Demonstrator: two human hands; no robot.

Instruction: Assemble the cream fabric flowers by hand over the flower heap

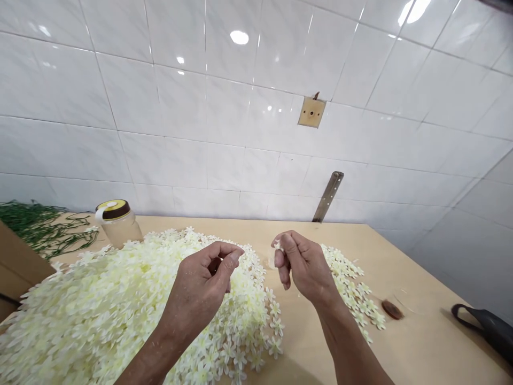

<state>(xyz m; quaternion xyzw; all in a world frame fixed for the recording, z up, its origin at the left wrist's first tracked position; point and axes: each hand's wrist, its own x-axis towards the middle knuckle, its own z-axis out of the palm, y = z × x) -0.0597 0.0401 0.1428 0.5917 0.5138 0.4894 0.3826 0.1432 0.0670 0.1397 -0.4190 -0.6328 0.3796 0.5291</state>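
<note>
My left hand (210,275) is raised in front of a large heap of pale yellow-white artificial flowers (120,299). Its thumb and forefinger are pinched together, and whatever lies between the tips is too small to make out. Level with it and a short gap to the right, my right hand (302,262) is closed, a small white flower (278,245) pinched at its thumb and forefinger. Behind the right wrist lies a smaller spread of flowers (352,289). Something small and translucent (271,260) shows just behind the right fingers, partly hidden.
A jar with a yellow-and-brown lid (120,222) stands behind the heap, near tangled green strands (44,227). A brown box edge (20,262) juts in at left. A metal strip (328,197) leans on the tiled wall. Farther right are a dark brown patch (391,309) and a black strapped object (487,329).
</note>
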